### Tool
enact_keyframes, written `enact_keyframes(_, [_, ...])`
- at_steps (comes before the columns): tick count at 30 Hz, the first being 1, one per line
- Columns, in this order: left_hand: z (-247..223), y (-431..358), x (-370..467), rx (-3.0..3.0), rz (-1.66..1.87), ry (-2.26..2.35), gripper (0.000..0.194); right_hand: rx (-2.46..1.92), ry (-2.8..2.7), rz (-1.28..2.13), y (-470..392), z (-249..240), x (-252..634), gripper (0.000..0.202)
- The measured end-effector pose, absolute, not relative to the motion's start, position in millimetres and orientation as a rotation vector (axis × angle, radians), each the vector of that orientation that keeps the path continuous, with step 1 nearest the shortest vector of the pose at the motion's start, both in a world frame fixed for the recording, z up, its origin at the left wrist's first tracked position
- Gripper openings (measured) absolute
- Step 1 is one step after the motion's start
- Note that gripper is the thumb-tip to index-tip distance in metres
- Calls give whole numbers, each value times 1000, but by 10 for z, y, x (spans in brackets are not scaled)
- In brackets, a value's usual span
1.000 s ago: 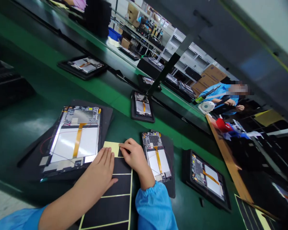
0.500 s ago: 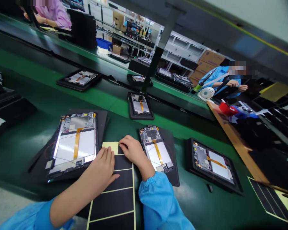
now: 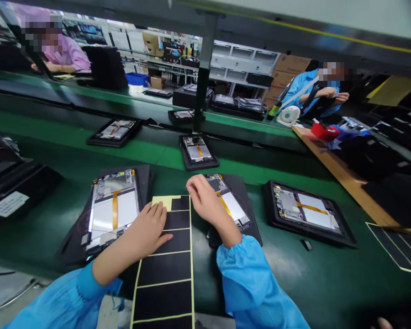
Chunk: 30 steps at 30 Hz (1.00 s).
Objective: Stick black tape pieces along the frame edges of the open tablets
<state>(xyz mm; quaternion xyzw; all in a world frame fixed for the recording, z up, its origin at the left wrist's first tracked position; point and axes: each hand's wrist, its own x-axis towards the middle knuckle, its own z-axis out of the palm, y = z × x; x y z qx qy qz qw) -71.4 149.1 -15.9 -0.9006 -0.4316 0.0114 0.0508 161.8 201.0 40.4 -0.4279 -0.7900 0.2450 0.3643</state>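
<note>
A sheet of black rectangular stickers on pale yellow backing (image 3: 167,269) runs from the table toward me. My left hand (image 3: 149,228) lies on its upper left, fingers stretched out and thumb spread. At the sheet's upper right corner, my right hand (image 3: 205,198) has its fingers curled together; what they pinch, if anything, cannot be made out. Beneath the right wrist lies an opened tablet (image 3: 233,205) with an orange ribbon cable, partly hidden. Another opened tablet (image 3: 104,205) rests on a black board left of the sheet, partly behind my left forearm.
An opened tablet in a black tray (image 3: 308,210) sits right, near a small black piece (image 3: 307,245). More trayed tablets (image 3: 198,151) stand on the green strip. Another sticker sheet (image 3: 397,246) lies far right. Two people work beyond, near a white fan (image 3: 288,116).
My right hand has moved right and up, from the sheet's top edge to its right corner. My left hand stays on the sheet. The camera view has tilted.
</note>
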Motion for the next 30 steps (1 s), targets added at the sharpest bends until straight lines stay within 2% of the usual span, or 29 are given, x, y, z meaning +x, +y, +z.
enact_keyframes(5, [-104, 1568, -739, -2770, 25, -1266, 59, -1021, -1855, 935, 2005, 486, 1645, 15])
enact_keyframes(8, [19, 1606, -685, -2795, -9, -1247, 43, -932, -1885, 1133, 1922, 488, 1571, 13])
enact_keyframes(10, [144, 1641, -637, -2823, -56, -1226, 31, -814, -1872, 1380, 1836, 536, 1527, 14])
enact_keyframes(14, [370, 1699, -575, -2865, -177, -1200, 33, -672, -1572, 1818, 1694, 697, 1567, 13])
enact_keyframes(16, [391, 1675, -533, -2892, -206, -1177, 33, -731, -1458, 1748, 1650, 756, 1719, 13])
enact_keyframes(18, [324, 1584, -436, -2916, -301, -1122, 37, -818, -1385, 1539, 1589, 761, 1977, 16])
enact_keyframes(21, [117, 1352, -153, -2884, -581, -1032, 47, -1020, -1296, 1097, 1382, 619, 2449, 29])
enact_keyframes(25, [-130, 1175, 325, -2843, -791, -858, 46, -1460, -1218, 503, 928, 183, 2857, 50])
enact_keyframes(30, [-312, 1401, 515, -2750, -807, -1177, 57, -1715, -1366, 451, 556, -282, 2855, 76])
